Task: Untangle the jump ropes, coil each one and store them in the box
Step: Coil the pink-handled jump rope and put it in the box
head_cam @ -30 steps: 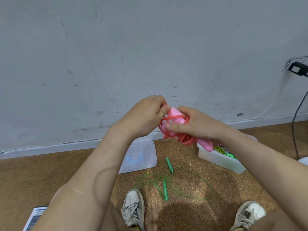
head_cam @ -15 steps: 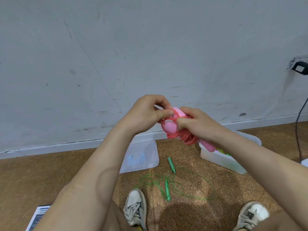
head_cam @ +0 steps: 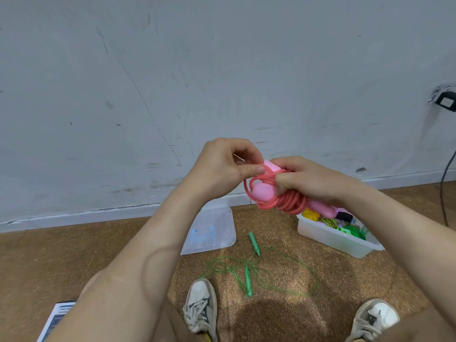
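A pink jump rope (head_cam: 278,197) with pink handles is bundled in red-pink coils at chest height. My right hand (head_cam: 308,180) grips the bundle and its handles. My left hand (head_cam: 222,166) pinches a loop of the pink cord at the bundle's upper left. On the cork floor below lies a green jump rope (head_cam: 249,270), loose and tangled, with both green handles showing. The clear plastic box (head_cam: 330,236) stands on the floor to the right, holding several coiled ropes in yellow and green.
The box's clear lid (head_cam: 209,230) lies flat by the wall's baseboard. My two white shoes (head_cam: 201,307) stand at the bottom edge. A printed sheet (head_cam: 58,317) lies bottom left. A black cable (head_cam: 444,193) hangs from a wall socket at far right.
My left hand has drawn a loop of the pink cord around the bundle and now pinches it higher. The view has shifted slightly, showing more of the box.
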Motion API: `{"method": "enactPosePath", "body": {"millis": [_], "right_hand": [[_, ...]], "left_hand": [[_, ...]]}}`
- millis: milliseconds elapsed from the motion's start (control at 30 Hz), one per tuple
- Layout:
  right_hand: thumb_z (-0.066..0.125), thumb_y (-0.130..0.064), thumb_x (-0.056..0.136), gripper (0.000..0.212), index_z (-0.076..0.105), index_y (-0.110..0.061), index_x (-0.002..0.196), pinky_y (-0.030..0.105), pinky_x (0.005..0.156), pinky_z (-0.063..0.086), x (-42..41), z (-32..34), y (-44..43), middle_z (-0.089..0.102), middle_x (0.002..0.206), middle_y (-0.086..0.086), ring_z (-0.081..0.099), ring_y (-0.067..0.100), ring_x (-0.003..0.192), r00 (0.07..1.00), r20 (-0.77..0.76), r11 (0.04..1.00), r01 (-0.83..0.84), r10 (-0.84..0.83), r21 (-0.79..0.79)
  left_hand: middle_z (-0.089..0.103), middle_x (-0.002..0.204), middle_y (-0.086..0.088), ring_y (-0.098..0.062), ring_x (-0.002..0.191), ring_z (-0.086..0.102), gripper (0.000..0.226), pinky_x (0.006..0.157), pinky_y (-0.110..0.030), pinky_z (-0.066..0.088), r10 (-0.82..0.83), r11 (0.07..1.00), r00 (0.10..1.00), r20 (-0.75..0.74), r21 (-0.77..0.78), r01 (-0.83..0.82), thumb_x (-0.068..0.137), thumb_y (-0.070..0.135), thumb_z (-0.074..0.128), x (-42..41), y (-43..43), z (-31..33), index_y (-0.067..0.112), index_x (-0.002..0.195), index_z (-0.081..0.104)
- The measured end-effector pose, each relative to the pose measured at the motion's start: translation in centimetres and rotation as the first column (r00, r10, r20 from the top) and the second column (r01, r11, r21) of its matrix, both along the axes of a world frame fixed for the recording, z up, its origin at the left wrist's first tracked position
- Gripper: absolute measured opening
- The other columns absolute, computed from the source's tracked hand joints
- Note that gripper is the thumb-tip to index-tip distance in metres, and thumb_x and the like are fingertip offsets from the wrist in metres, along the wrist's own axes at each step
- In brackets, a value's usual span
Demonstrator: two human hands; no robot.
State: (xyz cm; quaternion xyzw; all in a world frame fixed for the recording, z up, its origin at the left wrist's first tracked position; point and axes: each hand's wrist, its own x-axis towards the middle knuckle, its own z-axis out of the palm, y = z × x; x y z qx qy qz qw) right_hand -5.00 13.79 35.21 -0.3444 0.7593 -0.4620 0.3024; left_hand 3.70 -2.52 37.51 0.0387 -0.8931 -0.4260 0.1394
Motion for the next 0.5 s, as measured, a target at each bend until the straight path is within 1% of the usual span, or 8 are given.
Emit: {"method": "enactPosePath", "body": {"millis": [67,133,167,233,267,333,433,500], "right_hand": [[0.062,-0.038,0.067,0.036,0.063,-0.011,0.091,0.031,0.065,0.049,-0.1,0.3,0.1,0.064,0.074,0.002,0.061,0.014,0.068,0.995,-0.072,0.996,-0.062,0.066,0.059],[0.069,-0.061,0.070,0.050,0.067,-0.019,0.096,0.035,0.081,0.052,0.0,0.2,0.1,0.072,0.089,0.002,0.068,0.017,0.086,0.994,-0.086,0.995,-0.061,0.068,0.078],[0.070,-0.065,0.070,0.053,0.068,-0.020,0.097,0.038,0.084,0.053,0.1,0.0,0.1,0.073,0.091,0.002,0.069,0.017,0.088,0.995,-0.090,0.996,-0.046,0.053,0.076],[0.074,-0.056,0.074,0.044,0.069,-0.018,0.096,0.045,0.081,0.054,0.2,-0.1,-0.1,0.073,0.089,0.006,0.068,0.017,0.079,0.997,-0.079,0.999,-0.021,0.024,0.034],[0.077,-0.046,0.075,0.039,0.069,-0.015,0.097,0.047,0.077,0.054,0.3,0.1,-0.3,0.072,0.089,0.011,0.067,0.020,0.076,1.000,-0.029,1.000,-0.003,0.003,-0.011],[0.070,-0.032,0.074,0.039,0.066,-0.006,0.102,0.048,0.072,0.054,0.4,0.4,-0.5,0.070,0.094,0.023,0.066,0.029,0.074,0.994,0.106,0.994,0.033,-0.022,-0.104],[0.063,-0.028,0.072,0.043,0.061,0.000,0.105,0.046,0.069,0.055,0.7,0.5,-0.7,0.067,0.088,0.025,0.063,0.030,0.072,0.987,0.157,0.988,0.046,-0.023,-0.145],[0.063,-0.029,0.072,0.045,0.060,-0.002,0.108,0.040,0.069,0.054,0.7,0.4,-0.5,0.065,0.088,0.022,0.063,0.025,0.074,0.989,0.147,0.990,0.026,-0.006,-0.138]], "left_hand": [[0.069,0.073,0.007,-0.009,0.067,0.065,0.019,0.068,-0.023,0.053,0.036,0.997,0.999,-0.011,-0.073,-0.036,0.075,0.015,0.079,-0.2,0.0,-0.1,0.027,0.072,0.065],[0.065,0.072,0.011,-0.007,0.065,0.063,0.018,0.066,-0.022,0.050,0.018,0.982,1.000,-0.012,-0.186,-0.020,0.080,0.016,0.075,-0.2,0.3,-0.2,0.027,0.075,0.061],[0.063,0.073,0.011,-0.008,0.065,0.062,0.017,0.065,-0.023,0.049,-0.002,0.975,1.000,-0.016,-0.223,-0.002,0.082,0.015,0.072,-0.1,0.4,-0.3,0.025,0.077,0.059],[0.062,0.080,0.006,-0.009,0.065,0.059,0.014,0.063,-0.025,0.045,-0.023,0.971,0.999,-0.039,-0.241,0.013,0.086,0.012,0.065,-0.2,0.3,-0.5,0.022,0.082,0.055],[0.062,0.083,0.005,-0.008,0.065,0.057,0.014,0.062,-0.024,0.043,-0.018,0.974,0.998,-0.060,-0.228,0.004,0.088,0.011,0.063,-0.2,0.1,-0.6,0.021,0.084,0.054],[0.060,0.082,0.005,-0.011,0.067,0.056,0.017,0.063,-0.022,0.043,0.006,0.983,0.994,-0.107,-0.181,-0.025,0.090,0.009,0.059,-0.3,-0.1,-0.6,0.023,0.084,0.051],[0.060,0.076,0.009,-0.009,0.071,0.058,0.028,0.066,-0.021,0.046,0.034,0.996,0.995,-0.096,-0.079,-0.041,0.089,0.005,0.059,-0.3,-0.3,-0.5,0.030,0.078,0.050],[0.063,0.075,0.004,-0.011,0.067,0.059,0.027,0.066,-0.026,0.049,0.021,1.000,0.999,-0.044,0.011,-0.021,0.086,0.003,0.063,-0.2,-0.8,-0.3,0.027,0.076,0.055]]}}
